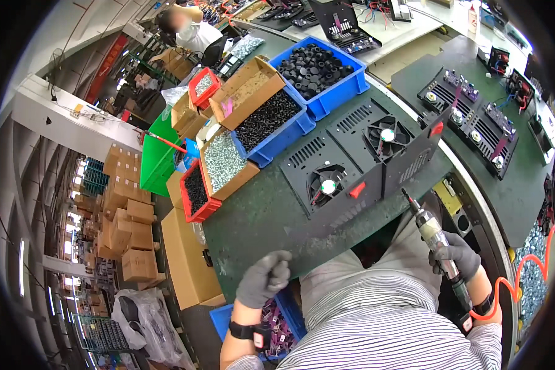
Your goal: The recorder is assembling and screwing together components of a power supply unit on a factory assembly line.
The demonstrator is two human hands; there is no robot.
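Note:
My right hand (pixel 461 258), in a grey glove, is wrapped round a pneumatic screwdriver (pixel 431 233). Its bit points up and left toward the black metal panels. My left hand (pixel 265 279), gloved too, is closed with curled fingers over the table's near edge; whether it pinches anything is too small to tell. Two black panels lie side by side on the dark green table (pixel 259 231), each with a cooling fan; one fan (pixel 327 185) is nearer me, the other fan (pixel 387 137) farther right. Red pieces (pixel 357 190) sit on their raised edges.
Blue bins hold black caps (pixel 317 69) and black screws (pixel 270 120). A carton of silver screws (pixel 224 161) and a red bin (pixel 195 192) stand left. Purple parts (pixel 279 330) fill a bin below my left hand. An orange hose (pixel 524 262) coils at right. Another person (pixel 197 34) sits far off.

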